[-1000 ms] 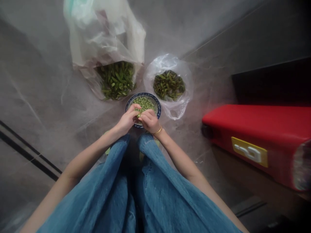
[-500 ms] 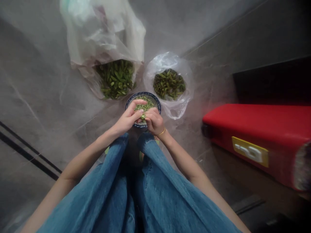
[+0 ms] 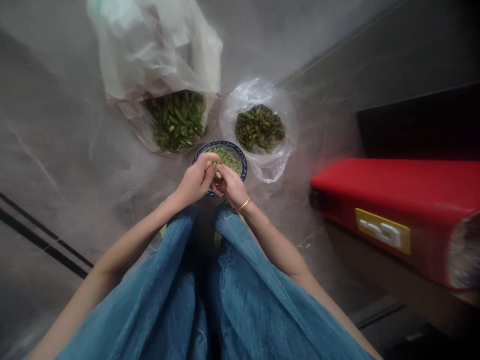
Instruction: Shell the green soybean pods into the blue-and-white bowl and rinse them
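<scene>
My left hand [image 3: 195, 181] and my right hand [image 3: 231, 187] meet over the near rim of a blue-rimmed bowl [image 3: 243, 161] of pale shelled beans on the floor. Both pinch one small green bean pod [image 3: 218, 175] between their fingertips. My right wrist wears a thin gold bangle. Behind the bowl to the left lies a large white plastic bag [image 3: 150, 55] with green pods [image 3: 176, 120] spilling from its mouth. Behind it to the right a clear plastic bag [image 3: 262, 90] holds darker green pods [image 3: 259, 129].
I sit with my knees in blue jeans [image 3: 225, 300] just before the bowl, on a grey tiled floor [image 3: 75, 150]. A red box-like object [image 3: 393, 210] with a yellow label lies low at the right. Dark lines cross the floor at the left.
My hands have drawn closer together over the bowl's near rim, the left thumb now pressing on the pod between them. The view has shifted slightly.
</scene>
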The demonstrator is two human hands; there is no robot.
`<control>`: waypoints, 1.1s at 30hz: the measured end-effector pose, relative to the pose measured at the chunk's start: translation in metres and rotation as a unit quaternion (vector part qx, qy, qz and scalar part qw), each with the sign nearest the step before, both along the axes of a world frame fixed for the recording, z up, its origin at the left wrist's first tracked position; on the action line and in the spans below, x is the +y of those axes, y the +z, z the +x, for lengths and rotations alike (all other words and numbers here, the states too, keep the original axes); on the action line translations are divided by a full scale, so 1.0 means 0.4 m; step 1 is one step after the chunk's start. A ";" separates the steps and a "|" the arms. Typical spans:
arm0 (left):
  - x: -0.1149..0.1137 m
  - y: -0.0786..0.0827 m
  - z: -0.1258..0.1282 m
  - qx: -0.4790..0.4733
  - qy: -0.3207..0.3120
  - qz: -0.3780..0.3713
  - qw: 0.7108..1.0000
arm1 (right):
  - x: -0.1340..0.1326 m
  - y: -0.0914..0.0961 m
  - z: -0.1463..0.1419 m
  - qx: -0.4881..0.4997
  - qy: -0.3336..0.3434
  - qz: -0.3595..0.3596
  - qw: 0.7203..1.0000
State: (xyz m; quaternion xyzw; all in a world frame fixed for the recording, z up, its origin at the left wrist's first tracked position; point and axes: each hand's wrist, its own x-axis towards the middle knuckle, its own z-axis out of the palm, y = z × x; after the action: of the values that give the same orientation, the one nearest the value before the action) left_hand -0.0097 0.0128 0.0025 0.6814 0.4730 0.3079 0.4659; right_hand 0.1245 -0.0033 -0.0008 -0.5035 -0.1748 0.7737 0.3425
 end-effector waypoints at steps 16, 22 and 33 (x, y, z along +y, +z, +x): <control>0.159 -0.066 -0.218 0.194 0.194 0.168 0.947 | 0.034 0.023 0.076 0.114 -0.002 -0.009 0.993; 0.139 -0.057 -0.202 0.258 0.192 0.164 0.933 | 0.033 -0.040 0.116 -0.157 0.017 0.154 0.975; 0.088 -0.071 -0.102 0.244 0.048 0.201 0.947 | 0.245 -0.193 0.350 -0.595 0.108 0.235 0.761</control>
State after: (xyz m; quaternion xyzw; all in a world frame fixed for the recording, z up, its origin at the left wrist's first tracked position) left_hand -0.0505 0.0481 -0.0260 0.7919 0.5326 0.2427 0.1738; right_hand 0.2645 0.0948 -0.0778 -0.7442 -0.5729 0.2853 0.1911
